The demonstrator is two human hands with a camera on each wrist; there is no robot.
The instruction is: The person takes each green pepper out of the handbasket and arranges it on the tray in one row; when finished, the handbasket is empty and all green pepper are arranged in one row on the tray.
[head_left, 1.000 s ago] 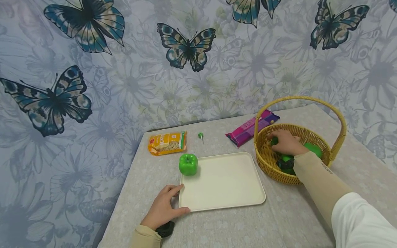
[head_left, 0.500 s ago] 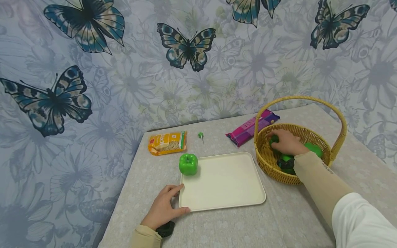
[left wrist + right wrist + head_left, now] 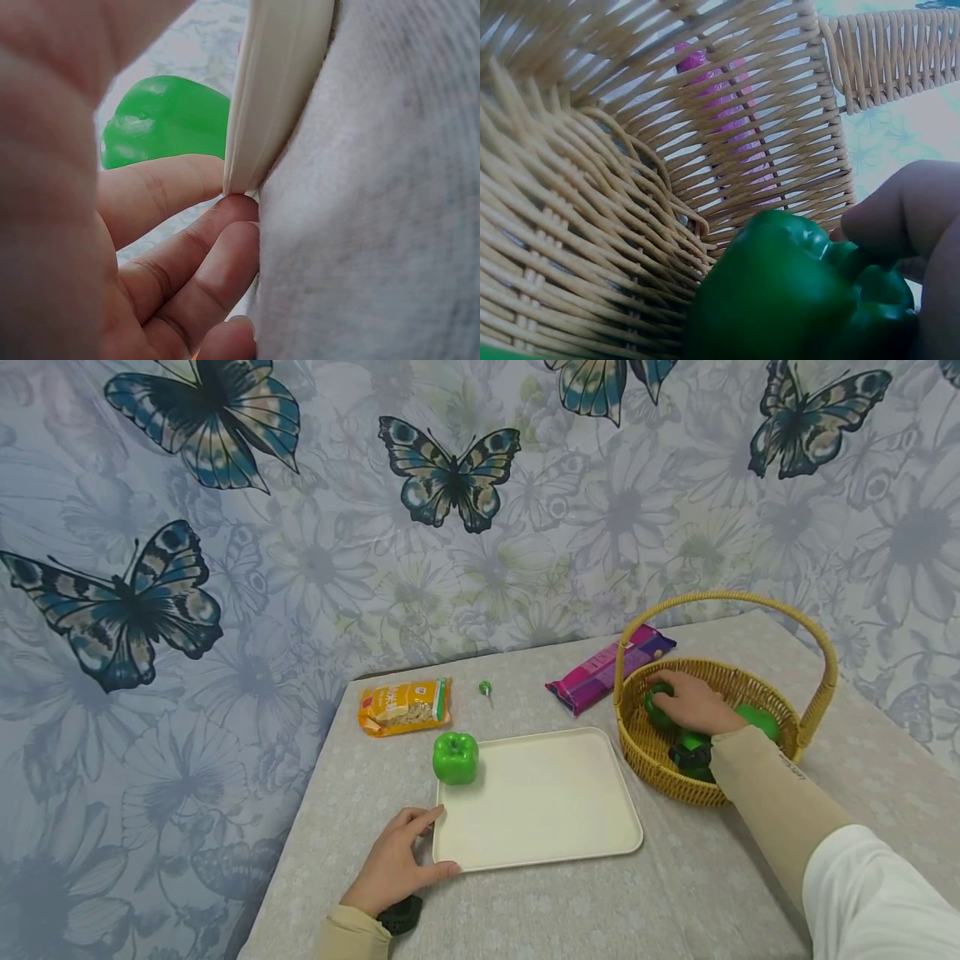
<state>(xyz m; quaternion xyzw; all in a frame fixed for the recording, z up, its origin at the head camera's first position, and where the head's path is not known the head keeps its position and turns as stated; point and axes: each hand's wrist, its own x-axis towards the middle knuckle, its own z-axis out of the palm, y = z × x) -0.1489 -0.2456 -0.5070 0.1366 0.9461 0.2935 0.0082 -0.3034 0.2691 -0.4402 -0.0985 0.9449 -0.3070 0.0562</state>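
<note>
In the head view, my left hand [image 3: 396, 863] rests at the near left corner of a cream tray [image 3: 555, 802]. Its thumb lies along the front edge, and its fingers touch the left side, as the left wrist view also shows. A bright green bell pepper [image 3: 455, 758] sits on the tray's far left corner. Inside a wicker basket [image 3: 675, 789], my right hand [image 3: 696, 703] grips a darker green bell pepper [image 3: 780, 292] near its stem end. More green things [image 3: 759, 722] lie in the basket, partly hidden by the hand and sleeve.
At the back of the table are an orange food packet [image 3: 405, 707], a small green lollipop [image 3: 485, 687] and a pink and purple packet [image 3: 611, 670]. The basket's tall handle [image 3: 723, 597] arches over the right hand. A butterfly-patterned wall [image 3: 322, 560] stands behind.
The darker bell pepper has come up a little under my right fingers, and more of it shows. My left hand, the tray and the bright bell pepper have stayed still.
</note>
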